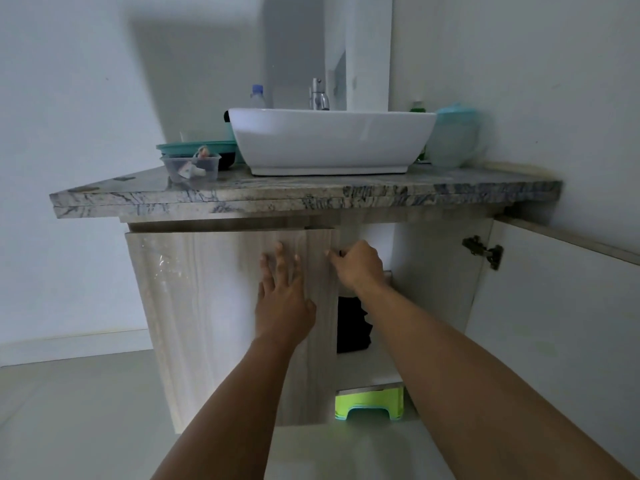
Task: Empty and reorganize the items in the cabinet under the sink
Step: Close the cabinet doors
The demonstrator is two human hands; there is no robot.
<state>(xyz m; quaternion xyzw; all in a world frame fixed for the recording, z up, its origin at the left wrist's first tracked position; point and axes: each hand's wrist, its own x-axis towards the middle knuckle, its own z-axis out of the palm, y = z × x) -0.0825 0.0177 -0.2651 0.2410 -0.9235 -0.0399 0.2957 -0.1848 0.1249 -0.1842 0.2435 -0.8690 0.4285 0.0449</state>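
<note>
No text, label, brand, number or sign can be read anywhere in this view. The small clear tub (191, 168) on the counter (311, 195) holds some packets with bits of colour on them, but any printing there is too small and blurred to make out. The bottle (257, 95) behind the sink (330, 140) and the green bottle (418, 109) to the right show no lettering that can be read.
</note>
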